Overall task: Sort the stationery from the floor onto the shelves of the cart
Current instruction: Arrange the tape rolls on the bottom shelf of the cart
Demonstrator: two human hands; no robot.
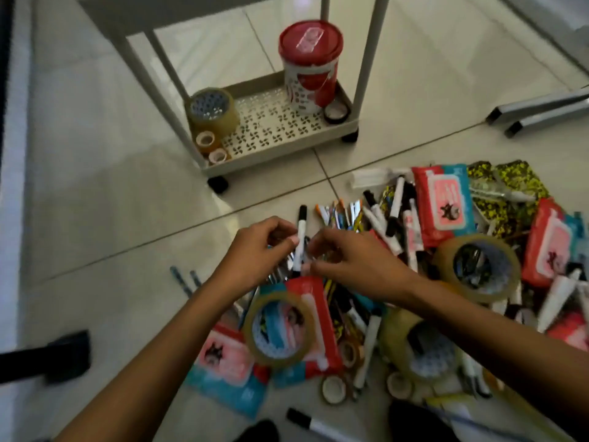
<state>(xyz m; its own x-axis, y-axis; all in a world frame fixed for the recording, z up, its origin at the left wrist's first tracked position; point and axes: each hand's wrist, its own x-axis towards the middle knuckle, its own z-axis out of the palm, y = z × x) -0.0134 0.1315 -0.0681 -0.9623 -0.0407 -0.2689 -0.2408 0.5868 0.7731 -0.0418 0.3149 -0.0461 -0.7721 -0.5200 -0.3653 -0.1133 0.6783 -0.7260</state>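
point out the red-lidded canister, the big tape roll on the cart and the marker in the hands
canister (310, 43): head view, on its red lid
big tape roll (213, 113): head view, on its outer side
marker (301, 231): head view, on its white barrel

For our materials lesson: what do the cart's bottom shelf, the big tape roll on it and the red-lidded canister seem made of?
Bottom shelf: likely matte cream plastic, with moulded cut-out holes.
Big tape roll: glossy clear-brownish film, probably on a card core.
Red-lidded canister: glossy plastic lid; printed body, plastic or card, unclear.
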